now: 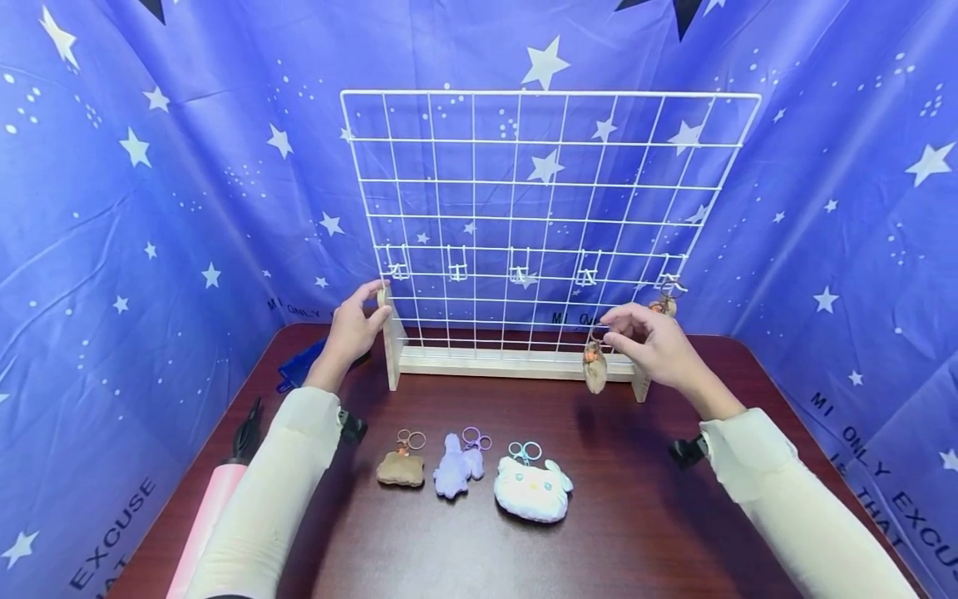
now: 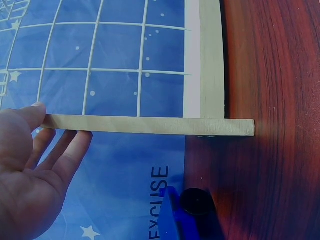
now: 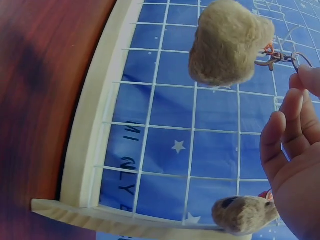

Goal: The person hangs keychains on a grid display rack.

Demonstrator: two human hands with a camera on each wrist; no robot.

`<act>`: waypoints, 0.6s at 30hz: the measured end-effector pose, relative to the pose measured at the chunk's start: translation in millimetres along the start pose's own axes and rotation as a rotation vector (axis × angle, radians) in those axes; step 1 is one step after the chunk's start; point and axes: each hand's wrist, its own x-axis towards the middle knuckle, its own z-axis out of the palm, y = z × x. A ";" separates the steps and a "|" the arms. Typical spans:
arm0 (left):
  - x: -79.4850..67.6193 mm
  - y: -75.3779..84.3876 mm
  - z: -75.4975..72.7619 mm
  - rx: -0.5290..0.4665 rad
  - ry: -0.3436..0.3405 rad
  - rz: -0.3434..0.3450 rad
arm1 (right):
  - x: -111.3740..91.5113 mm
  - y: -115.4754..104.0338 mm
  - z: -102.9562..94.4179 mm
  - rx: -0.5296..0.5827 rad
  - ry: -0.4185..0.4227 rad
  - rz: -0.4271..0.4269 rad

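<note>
A white wire grid panel [image 1: 550, 179] stands in a pale wooden base [image 1: 516, 363] at the back of the dark wood table [image 1: 614, 532]. My left hand [image 1: 372, 306] grips the top of the base's left upright [image 2: 150, 125], thumb in front and fingers behind. My right hand [image 1: 612, 334] pinches the metal ring [image 3: 300, 60] of a tan plush keychain [image 1: 595, 372], which hangs free in front of the grid's lower right. Another tan plush keychain [image 1: 664, 304] hangs from the rightmost hook. A brown plush [image 1: 400, 468], a purple plush [image 1: 456, 471] and a white cat plush [image 1: 533, 491] lie in a row on the table.
Several small white hooks [image 1: 458, 270] line one grid row. A pink and black tool [image 1: 217, 491] lies at the table's left edge, and a blue object [image 1: 303, 366] sits behind my left wrist. Blue star-printed cloth [image 1: 150, 208] encloses the table on three sides.
</note>
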 end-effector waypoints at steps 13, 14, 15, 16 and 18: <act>-0.3 -1.1 0.8 0.011 0.014 0.021 | 20.4 -35.4 -6.3 0.054 0.097 -0.020; -0.2 -1.0 1.1 0.009 0.016 0.018 | 22.0 -38.4 -7.1 0.053 0.104 -0.023; -0.1 -0.8 1.4 0.006 0.017 0.016 | 23.6 -41.5 -7.8 0.055 0.112 -0.023; -0.2 -0.3 1.4 0.005 0.017 0.011 | 25.0 -43.4 -8.4 0.058 0.116 -0.020; -0.3 0.7 1.3 0.011 0.016 0.010 | 28.0 -45.3 -9.2 0.060 0.124 -0.012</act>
